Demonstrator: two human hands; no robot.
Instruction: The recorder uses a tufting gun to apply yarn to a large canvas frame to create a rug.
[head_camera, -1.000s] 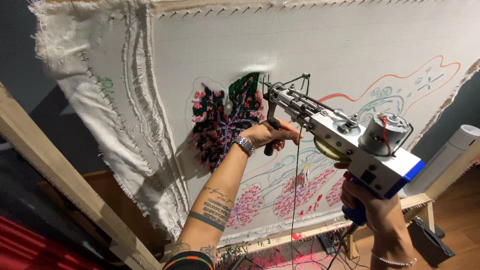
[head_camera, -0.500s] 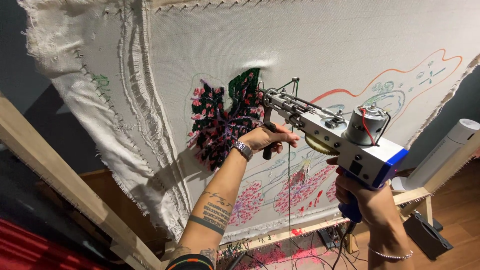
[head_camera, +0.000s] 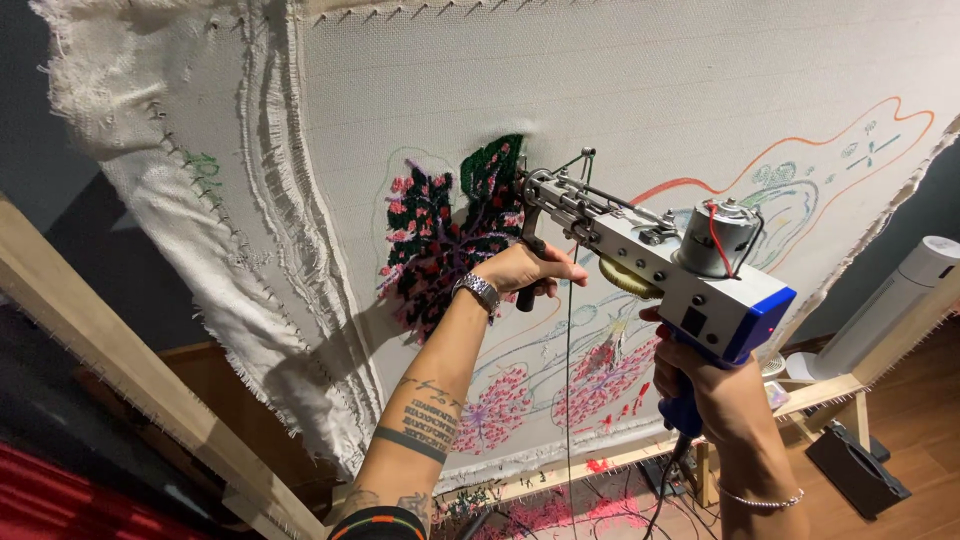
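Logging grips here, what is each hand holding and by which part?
Both hold the tufting gun: left hand on its black front handle, right hand on its blue rear grip.

We see a rug-making workshop. A large white backing cloth (head_camera: 620, 90) with drawn outlines is stretched on a wooden frame (head_camera: 110, 370) and hooked on small nails along its top edge. An electric tufting gun (head_camera: 660, 260) is pressed to the cloth beside a tufted flower patch (head_camera: 440, 240). Yarn scraps (head_camera: 590, 510) lie on the wooden floor (head_camera: 930, 440).

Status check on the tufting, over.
Left hand grips tufting gun's front handle. Right hand holds blue rear grip. Needle tip against cloth beside green tufted patch. Nothing blocking.
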